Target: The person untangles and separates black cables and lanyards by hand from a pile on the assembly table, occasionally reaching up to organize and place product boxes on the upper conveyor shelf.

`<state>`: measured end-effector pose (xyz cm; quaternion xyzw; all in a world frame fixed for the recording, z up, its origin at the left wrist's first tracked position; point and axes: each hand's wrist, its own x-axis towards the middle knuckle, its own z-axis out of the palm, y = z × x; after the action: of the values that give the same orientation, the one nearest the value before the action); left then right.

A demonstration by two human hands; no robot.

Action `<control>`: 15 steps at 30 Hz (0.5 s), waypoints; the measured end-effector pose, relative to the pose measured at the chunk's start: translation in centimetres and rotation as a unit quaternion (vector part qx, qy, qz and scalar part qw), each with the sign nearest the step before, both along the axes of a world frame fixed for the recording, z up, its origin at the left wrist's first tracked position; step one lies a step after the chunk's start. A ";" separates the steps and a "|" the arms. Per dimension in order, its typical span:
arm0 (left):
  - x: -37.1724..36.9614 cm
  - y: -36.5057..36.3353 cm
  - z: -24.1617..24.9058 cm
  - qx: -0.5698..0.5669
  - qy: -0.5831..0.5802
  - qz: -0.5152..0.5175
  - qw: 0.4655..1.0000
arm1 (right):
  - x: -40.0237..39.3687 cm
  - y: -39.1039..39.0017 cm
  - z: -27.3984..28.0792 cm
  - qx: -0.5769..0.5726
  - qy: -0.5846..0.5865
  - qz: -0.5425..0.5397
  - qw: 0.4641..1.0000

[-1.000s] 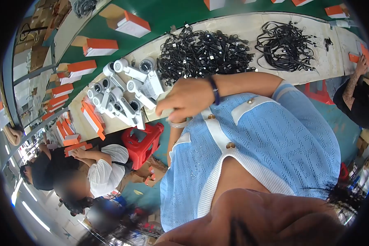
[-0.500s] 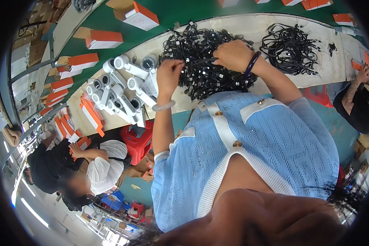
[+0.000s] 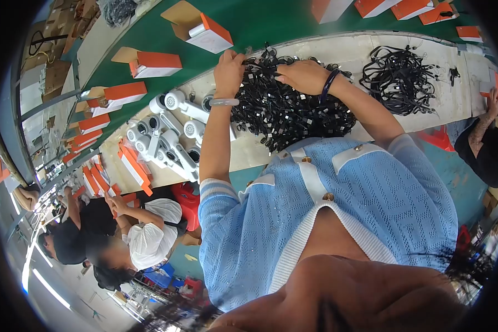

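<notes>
A big tangled heap of black cables (image 3: 296, 113) with small light connector ends lies in front of me on the pale tabletop. My left hand (image 3: 228, 72) is at the heap's far left edge, next to the green surface. Its fingers are pinched together, and whatever is between them cannot be made out. Over the upper part of the heap, my right hand (image 3: 304, 76) has its fingers closed on a black cable, mostly hidden among the others. White handheld devices with round heads (image 3: 174, 99) lie left of my left forearm.
A second pile of black cables (image 3: 398, 80) lies to the right. Open orange-and-white boxes (image 3: 156, 63) line the green surface (image 3: 260, 39) beyond the table. Flat orange boxes (image 3: 134, 166) lie at the left. People sit at left (image 3: 152, 232) and far right (image 3: 481, 144).
My left hand has moved up and away, from the heap's left side to its far edge. My right hand has shifted slightly left. The whole view has tilted a little.
</notes>
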<state>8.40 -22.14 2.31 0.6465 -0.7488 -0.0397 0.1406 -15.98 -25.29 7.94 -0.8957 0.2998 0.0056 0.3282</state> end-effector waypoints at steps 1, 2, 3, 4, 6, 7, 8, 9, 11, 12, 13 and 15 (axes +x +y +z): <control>0.0 0.2 0.5 -0.015 0.006 -0.020 1.000 | -0.3 -0.2 0.4 0.025 -0.020 0.004 0.999; 0.0 0.7 1.1 -0.030 0.013 -0.040 0.999 | -0.5 -0.3 0.8 0.050 -0.040 0.008 0.998; -0.1 1.1 1.6 -0.017 0.008 -0.040 0.999 | -0.8 -0.5 0.8 0.072 -0.072 0.007 0.995; -0.5 1.7 2.8 -0.005 0.003 -0.040 0.999 | -1.0 -0.7 0.5 0.090 -0.139 -0.018 0.986; -1.3 3.5 4.0 0.076 0.191 -0.008 0.979 | -1.3 -1.2 -0.2 0.121 -0.272 -0.069 0.952; -2.1 4.5 4.3 0.142 0.376 0.024 0.916 | -1.3 -1.8 -0.9 0.097 -0.309 -0.101 0.941; -3.0 5.6 4.7 0.202 0.544 0.056 0.813 | -1.2 -2.0 -2.0 0.068 -0.287 -0.126 0.947; -4.6 6.5 7.8 0.216 0.646 0.013 0.732 | -0.9 -1.8 -3.3 0.035 -0.265 -0.150 0.952; -6.3 6.6 7.7 0.120 0.642 0.076 0.754 | -0.5 -0.1 -3.9 -0.002 -0.196 -0.055 0.979; -6.7 6.6 7.6 0.067 0.638 0.106 0.760 | -0.9 1.8 -3.2 0.038 -0.160 0.031 0.986; -6.3 6.5 6.8 -0.019 0.366 0.178 0.913 | -0.9 3.5 -0.8 0.041 -0.120 0.086 0.988; -5.9 7.3 7.1 -0.010 0.177 0.051 0.983 | -1.2 4.3 1.4 0.034 -0.130 0.118 0.984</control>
<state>2.48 -14.81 9.40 0.6648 -0.6786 -0.1393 0.2794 -17.19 -21.03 9.37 -0.9063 0.1468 -0.0617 0.3915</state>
